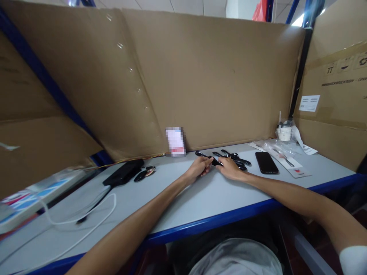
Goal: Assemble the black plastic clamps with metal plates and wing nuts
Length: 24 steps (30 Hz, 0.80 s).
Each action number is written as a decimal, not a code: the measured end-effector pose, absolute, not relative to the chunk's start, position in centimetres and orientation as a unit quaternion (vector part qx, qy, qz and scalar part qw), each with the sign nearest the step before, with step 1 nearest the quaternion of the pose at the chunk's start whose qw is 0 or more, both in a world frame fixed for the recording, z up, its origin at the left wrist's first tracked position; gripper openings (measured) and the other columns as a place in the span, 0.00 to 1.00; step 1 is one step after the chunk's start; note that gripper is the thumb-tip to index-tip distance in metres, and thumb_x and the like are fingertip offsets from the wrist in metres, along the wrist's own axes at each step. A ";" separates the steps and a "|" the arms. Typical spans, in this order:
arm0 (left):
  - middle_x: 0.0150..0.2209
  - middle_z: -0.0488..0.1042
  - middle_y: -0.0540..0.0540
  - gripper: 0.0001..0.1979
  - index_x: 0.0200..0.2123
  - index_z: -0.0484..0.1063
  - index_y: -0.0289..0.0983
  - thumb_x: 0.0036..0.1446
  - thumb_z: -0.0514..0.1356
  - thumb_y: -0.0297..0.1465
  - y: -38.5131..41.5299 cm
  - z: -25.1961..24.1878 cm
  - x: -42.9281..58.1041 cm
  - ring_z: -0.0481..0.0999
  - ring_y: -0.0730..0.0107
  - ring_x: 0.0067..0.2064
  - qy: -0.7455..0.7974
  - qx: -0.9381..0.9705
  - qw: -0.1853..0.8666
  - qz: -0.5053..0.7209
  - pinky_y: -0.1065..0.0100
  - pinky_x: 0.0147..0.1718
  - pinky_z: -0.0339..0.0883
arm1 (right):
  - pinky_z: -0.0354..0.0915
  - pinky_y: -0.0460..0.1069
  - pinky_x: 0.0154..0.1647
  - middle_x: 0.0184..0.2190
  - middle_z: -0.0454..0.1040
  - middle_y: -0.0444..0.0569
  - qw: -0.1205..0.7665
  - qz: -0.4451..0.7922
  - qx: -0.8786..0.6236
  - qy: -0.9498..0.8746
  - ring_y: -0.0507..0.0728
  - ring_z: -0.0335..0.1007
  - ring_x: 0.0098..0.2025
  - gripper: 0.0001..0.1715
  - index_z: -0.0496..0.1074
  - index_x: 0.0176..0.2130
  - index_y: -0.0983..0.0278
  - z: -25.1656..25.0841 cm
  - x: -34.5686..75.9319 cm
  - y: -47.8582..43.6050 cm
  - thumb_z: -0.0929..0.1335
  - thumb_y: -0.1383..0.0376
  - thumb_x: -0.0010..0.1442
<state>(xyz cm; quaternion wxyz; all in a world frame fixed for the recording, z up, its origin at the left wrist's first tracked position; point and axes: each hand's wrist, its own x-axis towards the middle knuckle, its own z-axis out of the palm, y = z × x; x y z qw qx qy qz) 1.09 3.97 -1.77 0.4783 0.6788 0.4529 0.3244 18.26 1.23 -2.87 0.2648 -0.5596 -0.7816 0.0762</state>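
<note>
Both my hands are closed on a long, glossy black piece (202, 154) over the table. My left hand (200, 168) pinches its middle, and one end sticks out beyond the fingers to the upper left. My right hand (230, 168) grips the other end from the right, so part of it is hidden. Just behind my right hand lie several similar slim black pieces (235, 156), crossing one another. Their exact kind is too small to make out.
A black phone (266, 163) lies to the right, beside clear packaging with a card (298, 171). A white cup (284, 131) stands at the back right. On the left are a black box-shaped device (124, 172), white cables (111, 208) and a power strip (54, 193). A blurred screen (176, 142) leans against the cardboard wall (215, 80).
</note>
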 end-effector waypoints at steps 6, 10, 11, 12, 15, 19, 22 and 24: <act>0.16 0.61 0.56 0.19 0.23 0.60 0.38 0.52 0.65 0.42 3.3 -1.7 1.3 0.56 0.81 0.16 0.425 0.626 0.534 0.378 0.74 0.16 0.45 | 0.63 0.50 0.46 0.47 0.80 0.57 0.227 0.080 -0.571 -0.784 0.64 0.75 0.51 0.14 0.75 0.51 0.65 -2.4 18.1 0.7 0.66 0.64 0.68; 0.16 0.62 0.55 0.17 0.23 0.60 0.38 0.54 0.62 0.41 3.4 -1.8 1.6 0.57 0.80 0.16 0.433 0.654 0.481 0.391 0.73 0.17 0.47 | 0.62 0.49 0.45 0.48 0.80 0.56 0.234 0.092 -0.568 -0.783 0.63 0.75 0.51 0.15 0.75 0.50 0.65 -2.6 18.2 1.0 0.66 0.63 0.67; 0.16 0.62 0.55 0.17 0.23 0.60 0.38 0.56 0.61 0.41 3.5 -1.9 1.7 0.57 0.79 0.16 0.440 0.667 0.459 0.389 0.72 0.18 0.48 | 0.62 0.49 0.44 0.47 0.80 0.56 0.238 0.097 -0.568 -0.782 0.63 0.75 0.50 0.15 0.75 0.50 0.66 -2.6 18.2 1.1 0.66 0.63 0.67; 0.16 0.62 0.54 0.16 0.23 0.60 0.39 0.58 0.59 0.40 3.5 -1.9 1.7 0.58 0.78 0.16 0.450 0.682 0.431 0.382 0.72 0.18 0.49 | 0.61 0.49 0.43 0.47 0.80 0.56 0.244 0.103 -0.567 -0.780 0.63 0.75 0.49 0.14 0.76 0.50 0.66 -2.6 18.2 1.2 0.66 0.64 0.67; 0.18 0.68 0.50 0.16 0.27 0.63 0.38 0.64 0.52 0.40 3.5 -1.7 1.6 0.66 0.72 0.19 0.494 0.757 0.278 0.325 0.70 0.22 0.54 | 0.59 0.48 0.39 0.42 0.80 0.54 0.264 0.139 -0.565 -0.769 0.61 0.74 0.44 0.12 0.77 0.45 0.66 -2.5 18.2 1.4 0.67 0.64 0.65; 0.33 0.80 0.38 0.17 0.44 0.70 0.36 0.69 0.49 0.43 3.2 -1.1 1.0 0.79 0.56 0.34 0.509 0.842 -0.040 0.174 0.65 0.32 0.61 | 0.55 0.48 0.34 0.35 0.79 0.51 0.276 0.166 -0.571 -0.755 0.58 0.71 0.37 0.08 0.78 0.38 0.67 -2.2 18.3 1.5 0.69 0.65 0.62; 0.38 0.81 0.35 0.21 0.51 0.70 0.38 0.71 0.45 0.44 3.2 -0.5 0.4 0.81 0.51 0.39 0.492 0.856 -0.136 0.082 0.63 0.35 0.63 | 0.53 0.48 0.34 0.33 0.78 0.50 0.274 0.164 -0.571 -0.756 0.57 0.69 0.35 0.06 0.78 0.36 0.66 -2.2 18.4 1.6 0.69 0.66 0.61; 0.38 0.81 0.35 0.22 0.51 0.71 0.38 0.72 0.44 0.44 3.3 -0.4 0.1 0.81 0.50 0.40 0.478 0.863 -0.151 0.060 0.62 0.37 0.64 | 0.53 0.48 0.33 0.33 0.78 0.50 0.267 0.162 -0.569 -0.761 0.57 0.69 0.35 0.05 0.77 0.34 0.66 -2.2 18.4 1.6 0.70 0.66 0.60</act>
